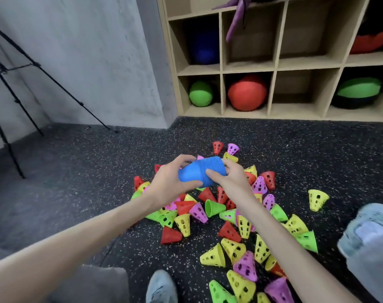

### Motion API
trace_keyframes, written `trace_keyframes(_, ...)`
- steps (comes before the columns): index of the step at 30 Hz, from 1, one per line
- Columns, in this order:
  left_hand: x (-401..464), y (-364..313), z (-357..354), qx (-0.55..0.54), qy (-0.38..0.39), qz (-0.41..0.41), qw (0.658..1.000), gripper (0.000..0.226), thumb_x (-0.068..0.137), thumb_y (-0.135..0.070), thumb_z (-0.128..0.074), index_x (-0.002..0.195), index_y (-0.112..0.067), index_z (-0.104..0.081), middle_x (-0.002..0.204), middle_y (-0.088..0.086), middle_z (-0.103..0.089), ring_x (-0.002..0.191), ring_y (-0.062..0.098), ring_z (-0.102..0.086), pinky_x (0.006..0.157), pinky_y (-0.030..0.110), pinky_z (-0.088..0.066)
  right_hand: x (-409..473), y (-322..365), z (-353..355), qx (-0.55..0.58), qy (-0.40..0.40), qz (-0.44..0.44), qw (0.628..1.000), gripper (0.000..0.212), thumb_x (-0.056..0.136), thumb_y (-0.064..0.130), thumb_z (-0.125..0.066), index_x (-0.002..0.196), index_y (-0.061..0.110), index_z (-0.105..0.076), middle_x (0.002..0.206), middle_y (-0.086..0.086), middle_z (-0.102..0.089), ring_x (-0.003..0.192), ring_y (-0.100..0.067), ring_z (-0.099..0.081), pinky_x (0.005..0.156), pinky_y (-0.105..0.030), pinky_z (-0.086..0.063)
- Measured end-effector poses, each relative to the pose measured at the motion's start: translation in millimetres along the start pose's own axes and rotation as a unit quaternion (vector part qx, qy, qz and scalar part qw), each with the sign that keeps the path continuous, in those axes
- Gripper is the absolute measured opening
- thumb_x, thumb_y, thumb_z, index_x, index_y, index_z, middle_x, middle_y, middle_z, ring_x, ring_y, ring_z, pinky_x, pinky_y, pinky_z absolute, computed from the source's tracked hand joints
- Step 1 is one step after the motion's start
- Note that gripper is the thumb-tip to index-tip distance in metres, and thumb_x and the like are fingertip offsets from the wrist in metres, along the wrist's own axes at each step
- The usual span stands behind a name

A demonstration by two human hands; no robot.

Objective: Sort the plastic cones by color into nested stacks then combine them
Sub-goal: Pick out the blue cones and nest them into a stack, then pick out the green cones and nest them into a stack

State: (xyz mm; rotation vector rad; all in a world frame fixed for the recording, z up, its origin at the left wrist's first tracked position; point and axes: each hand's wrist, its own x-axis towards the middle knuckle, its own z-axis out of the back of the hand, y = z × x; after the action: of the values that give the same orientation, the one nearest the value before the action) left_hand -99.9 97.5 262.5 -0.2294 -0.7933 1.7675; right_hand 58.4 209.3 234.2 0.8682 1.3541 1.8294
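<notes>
I am gripping the blue cone stack (202,172) with my left hand (169,184) and right hand (231,180); no writing is showing.

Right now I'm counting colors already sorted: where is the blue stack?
In the head view the blue stack is mid-frame, on its side above the scattered cones, gripped by the left hand and right hand.

Speckled floor (98,182), wooden cubby shelf (275,68)
</notes>
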Motion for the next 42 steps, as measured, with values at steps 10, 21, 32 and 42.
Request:
trace_keyframes(10, -42.4, 15.1, 12.5, 0.009, -0.02, 0.04, 0.999, 0.062, 0.076, -0.036, -0.089, 0.13, -0.031, -0.06, 0.115, -0.001, -0.069, 0.106, 0.015, -0.065, 0.098, 0.034, -0.049, -24.9, 5.1, -27.2, -0.143, 0.022, 0.053, 0.988, 0.042, 0.088, 0.045, -0.073, 0.121, 0.02, -0.071, 0.111, -0.009, -0.056, 0.099, -0.016, -0.051, 0.076, -0.032, -0.034)
trace_keyframes(21, -30.5, 87.7, -28.4, -0.036, 0.049, 0.067, 0.996, 0.055, 0.077, -0.027, -0.09, 0.124, -0.036, -0.063, 0.118, -0.009, -0.068, 0.112, 0.002, -0.06, 0.097, 0.02, -0.047, -31.1, -86.2, -66.4, -0.106, 0.026, -0.086, 0.99, 0.052, 0.088, 0.044, -0.076, 0.132, 0.021, -0.058, 0.108, 0.006, -0.058, 0.111, -0.026, -0.063, 0.091, -0.051, -0.056)
trace_keyframes(32, -101.0, 154.3, -106.4, -0.166, -0.136, 0.214, 0.953, 0.057, 0.086, -0.021, -0.083, 0.134, -0.03, -0.054, 0.11, -0.005, -0.072, 0.062, 0.003, -0.058, 0.06, 0.018, -0.047, -51.3, -163.6, -123.2, -0.116, 0.11, -0.177, 0.971, 0.034, 0.085, 0.03, -0.079, 0.116, 0.024, -0.065, 0.08, 0.007, -0.065, 0.071, -0.011, -0.065, 0.061, -0.022, -0.046)
trace_keyframes(42, -131.0, 161.4, -132.6, -0.153, -0.087, 0.259, 0.95, 0.061, 0.082, -0.021, -0.087, 0.126, -0.036, -0.047, 0.122, -0.022, -0.068, 0.1, 0.002, -0.068, 0.078, 0.018, -0.051, -80.8, -196.1, -141.9, 0.003, 0.177, -0.301, 0.937, 0.03, 0.089, 0.024, -0.078, 0.113, 0.024, -0.061, 0.106, -0.003, -0.073, 0.093, -0.021, -0.074, 0.092, -0.048, -0.059)
